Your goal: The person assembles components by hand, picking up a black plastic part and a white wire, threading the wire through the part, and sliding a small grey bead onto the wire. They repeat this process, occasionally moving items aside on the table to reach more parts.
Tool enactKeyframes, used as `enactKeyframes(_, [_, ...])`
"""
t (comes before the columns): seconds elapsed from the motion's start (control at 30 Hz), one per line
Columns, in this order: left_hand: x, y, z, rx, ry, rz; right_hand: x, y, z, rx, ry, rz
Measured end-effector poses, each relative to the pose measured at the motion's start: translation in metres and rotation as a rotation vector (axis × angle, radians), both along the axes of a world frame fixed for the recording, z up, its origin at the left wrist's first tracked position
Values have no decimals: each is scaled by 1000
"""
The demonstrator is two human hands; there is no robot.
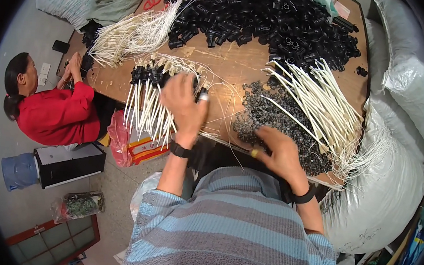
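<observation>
My left hand [183,105] reaches over a row of black lamp-holder-like sockets [139,74] with white sleeved wires [146,109] hanging past the table's near edge. Its fingers are spread from the thumb, which wears a white band, and black sockets show close by its tips. Whether it touches one is unclear. To the right, my right hand [283,156] hovers at the near side of a pile of small dark, see-through parts [264,112]. Its thumb, with a yellow band, stands apart from the fingers; nothing shows between them. White sleeved wires [320,104] lie across that pile.
A large heap of black plastic parts [262,16] covers the table's far side. Another bundle of white wires [124,36] and red scissors [153,2] lie far left. A person in red [62,112] sits at the left. Full white sacks [384,183] crowd the right edge.
</observation>
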State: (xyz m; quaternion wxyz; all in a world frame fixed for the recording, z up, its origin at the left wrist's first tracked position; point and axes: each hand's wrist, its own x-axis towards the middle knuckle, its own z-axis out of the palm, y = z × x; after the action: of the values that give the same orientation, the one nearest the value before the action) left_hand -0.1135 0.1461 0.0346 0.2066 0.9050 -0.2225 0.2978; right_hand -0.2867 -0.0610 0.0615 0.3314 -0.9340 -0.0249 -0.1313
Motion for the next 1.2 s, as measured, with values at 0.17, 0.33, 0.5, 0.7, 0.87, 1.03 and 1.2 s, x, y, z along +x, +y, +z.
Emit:
enactKeyframes(0.17, [-8,-88,0,-193,450,-625,-4,-44,-15,-202,85,-441])
enactKeyframes(0.33, [9,-135,-18,-47,516,-549,-14,-68,-34,-416,197,-482])
enactKeyframes(0.5, [18,-128,-22,3,639,-400,-12,-77,-31,-293,187,-517])
enactKeyframes(0.7, [21,-100,-37,-135,407,-422,-6,-82,-21,15,109,-559])
enactKeyframes(0.87, [19,-110,-30,-247,262,-632,-3,-78,-22,154,127,-542])
enactKeyframes(1.03, [24,-89,-32,8,565,-557,-11,-73,-28,85,145,-499])
enactKeyframes(1.2, [16,-85,-22,-255,430,-540,-13,-72,-28,43,165,-537])
